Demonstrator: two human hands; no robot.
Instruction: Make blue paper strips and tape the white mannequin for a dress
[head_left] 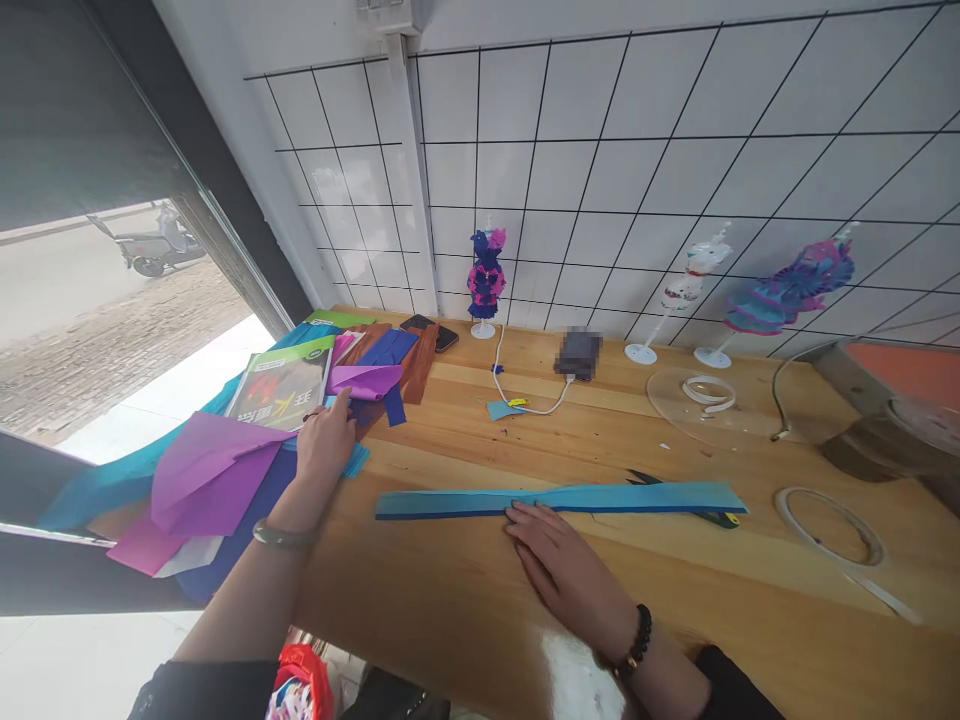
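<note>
My right hand (pixel 566 575) rests flat, fingers together and stretched out, with its fingertips on the near edge of a long light-blue and dark-blue crepe paper strip (pixel 450 503). Under the strip's right part lie scissors (pixel 721 519), mostly hidden, with only the blade tips and the handle showing. Over at the left pile, my left hand (pixel 328 440) has its index finger stretched onto a purple paper sheet (pixel 367 380); its other fingers are partly hidden. Beside it are a printed magazine (pixel 281 385) and a large purple sheet (pixel 214 470).
Doll-like figures on white stands, one blue and pink (pixel 487 275), line the tiled wall. A cabled dark device (pixel 578 355), a phone (pixel 439 333) and a tape ring (pixel 829 525) lie on the wooden table (pixel 420 590). A red bag (pixel 304 680) is below.
</note>
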